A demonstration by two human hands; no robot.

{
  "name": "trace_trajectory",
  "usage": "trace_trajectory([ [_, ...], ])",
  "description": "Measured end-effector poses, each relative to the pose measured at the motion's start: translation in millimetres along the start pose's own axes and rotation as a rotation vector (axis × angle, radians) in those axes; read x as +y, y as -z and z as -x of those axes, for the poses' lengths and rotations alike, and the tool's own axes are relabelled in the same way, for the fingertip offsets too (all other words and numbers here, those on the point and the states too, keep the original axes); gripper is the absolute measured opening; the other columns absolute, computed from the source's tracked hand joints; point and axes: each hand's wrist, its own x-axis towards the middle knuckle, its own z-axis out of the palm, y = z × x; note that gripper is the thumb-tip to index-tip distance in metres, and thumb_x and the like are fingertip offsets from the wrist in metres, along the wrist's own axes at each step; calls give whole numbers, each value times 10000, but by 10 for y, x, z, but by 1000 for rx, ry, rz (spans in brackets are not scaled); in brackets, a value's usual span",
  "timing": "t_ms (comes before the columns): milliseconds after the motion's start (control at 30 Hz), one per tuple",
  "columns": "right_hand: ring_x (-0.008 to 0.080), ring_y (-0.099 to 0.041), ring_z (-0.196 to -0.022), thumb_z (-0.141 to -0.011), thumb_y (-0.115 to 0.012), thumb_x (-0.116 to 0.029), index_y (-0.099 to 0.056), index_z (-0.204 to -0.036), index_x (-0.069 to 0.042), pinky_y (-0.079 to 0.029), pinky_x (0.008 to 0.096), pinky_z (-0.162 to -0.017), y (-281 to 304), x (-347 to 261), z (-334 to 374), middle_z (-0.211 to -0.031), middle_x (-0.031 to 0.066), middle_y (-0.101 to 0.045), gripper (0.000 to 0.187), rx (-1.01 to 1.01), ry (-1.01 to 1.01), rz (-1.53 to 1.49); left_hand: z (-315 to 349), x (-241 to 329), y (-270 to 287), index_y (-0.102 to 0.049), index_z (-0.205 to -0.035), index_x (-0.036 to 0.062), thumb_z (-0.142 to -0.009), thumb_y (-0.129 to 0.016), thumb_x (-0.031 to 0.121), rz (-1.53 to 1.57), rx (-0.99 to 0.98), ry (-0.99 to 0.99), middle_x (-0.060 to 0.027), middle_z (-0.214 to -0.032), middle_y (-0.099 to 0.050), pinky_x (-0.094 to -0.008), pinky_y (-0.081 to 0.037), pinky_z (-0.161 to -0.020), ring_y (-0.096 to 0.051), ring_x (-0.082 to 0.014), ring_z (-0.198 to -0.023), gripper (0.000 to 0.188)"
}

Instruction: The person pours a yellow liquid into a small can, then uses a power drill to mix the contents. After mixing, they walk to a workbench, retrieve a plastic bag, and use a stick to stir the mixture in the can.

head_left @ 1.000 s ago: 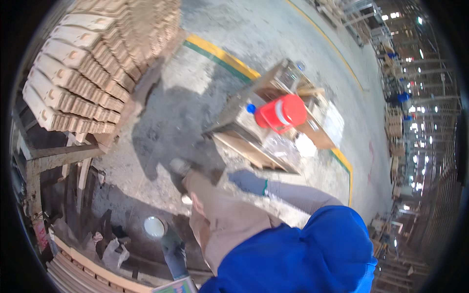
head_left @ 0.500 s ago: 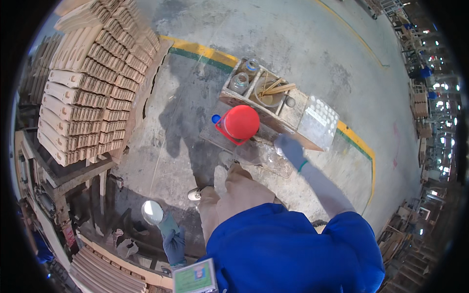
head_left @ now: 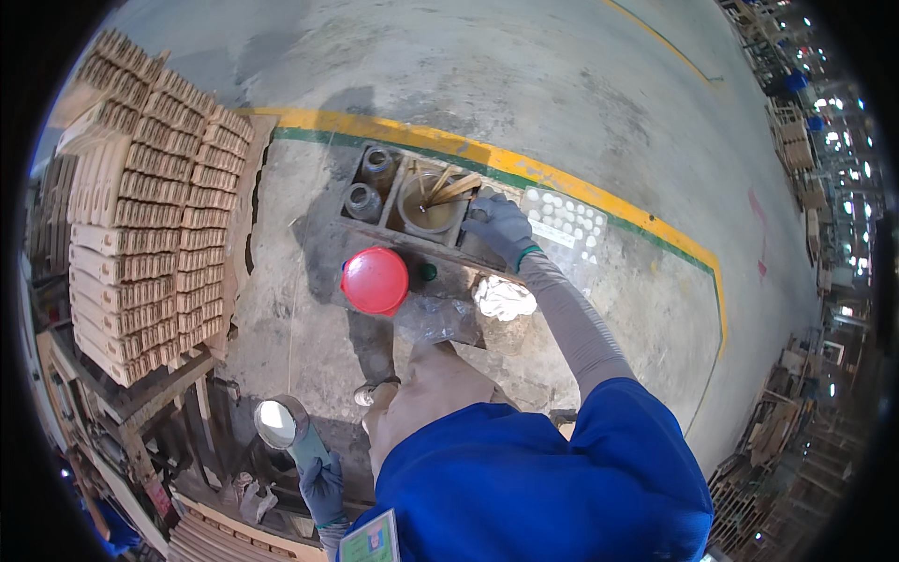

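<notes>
Since half a second ago the right hand (head_left: 501,225) has reached forward from beside the red lid to the wooden tray (head_left: 375,217) on the floor, and the view has tipped so the tray now sits near the middle. That gloved hand rests at the right end of the tray, just beside the round tub of yellowish liquid (head_left: 431,211), with its fingers curled downward; whether they grip anything I cannot tell. Two wooden sticks (head_left: 454,187) lie across the tub's rim, pointing toward the hand. In the tray's left compartment stand two small jars (head_left: 363,199) (one behind the other). Just in front of the tray sits a red lid (head_left: 375,280) on a container, with a crumpled white rag (head_left: 504,298) and some clear plastic wrap (head_left: 435,318) beside it.

Low at the left, the left hand (head_left: 323,487), also gloved, is closed around a cylindrical cup (head_left: 281,423) whose pale open top faces the camera. A tall stack of moulded wooden pieces (head_left: 150,234) fills the left side, and a yellow floor line (head_left: 524,169) runs behind the tray.
</notes>
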Motion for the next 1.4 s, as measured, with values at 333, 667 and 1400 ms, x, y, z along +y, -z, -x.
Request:
trace_trajectory([
  [333, 322, -546, -976, -738, -621, -408, -632, -1037, -186, -439, 405, -842, 119, 409, 309, -1001, 134, -567, 373, 98, 4, -100, -37, 44, -198, -445, -1246, 49, -858, -438, -46, 77, -140, 184, -133, -1166, -558, -400, -494, -918, -574, -240, -1040, 399],
  [667, 305, -570, -1007, -706, -657, -272, -615, -1116, -135, -450, 350, -878, 368, 678, 538, -1037, 146, -605, 434, 13, -37, -233, -37, -100, -177, -450, -1246, 63, -857, -431, -54, 31, -12, 60, -125, -1163, -561, -407, -476, -939, -574, -236, -1039, 407],
  [1400, 195, -613, -846, -750, -621, -137, -684, -853, -10, -456, 322, -747, 321, 256, -301, -823, 90, -666, 175, -377, 111, 219, -61, -120, -399, -445, -1235, 47, -851, -430, -59, -9, -53, 25, -159, -1142, -550, -380, -509, -886, -570, -253, -1041, 399],
])
